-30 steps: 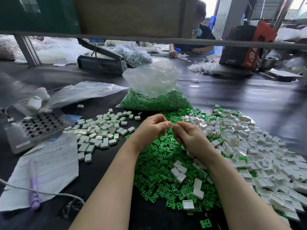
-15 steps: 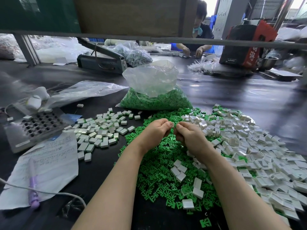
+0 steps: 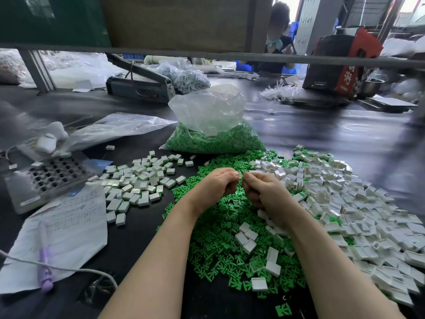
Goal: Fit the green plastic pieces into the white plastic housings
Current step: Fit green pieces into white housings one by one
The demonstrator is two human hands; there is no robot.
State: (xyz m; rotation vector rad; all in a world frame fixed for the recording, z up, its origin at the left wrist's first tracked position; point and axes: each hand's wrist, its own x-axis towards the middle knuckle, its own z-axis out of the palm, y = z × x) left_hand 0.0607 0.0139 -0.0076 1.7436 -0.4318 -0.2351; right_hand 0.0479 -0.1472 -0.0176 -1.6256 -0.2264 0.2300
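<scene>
White housing (image 3: 239,176) is pinched between my left grip (image 3: 215,185) and right grip (image 3: 264,192), fingertips meeting above the green pieces (image 3: 220,238); empty housings (image 3: 345,203) heaped at three o'clock.

Daylight is coming in from behind the far side, and my view is staying fairly sharp at the centre.

I am seeing windows (image 3: 411,3) blowing out white at the top right, glare streaking across the dark table (image 3: 322,134), and the clear bag (image 3: 207,109) shining. The wide lens is bending the grey bar (image 3: 299,57) overhead, and the edges are smearing, especially the white pieces (image 3: 391,261) at far right.
</scene>
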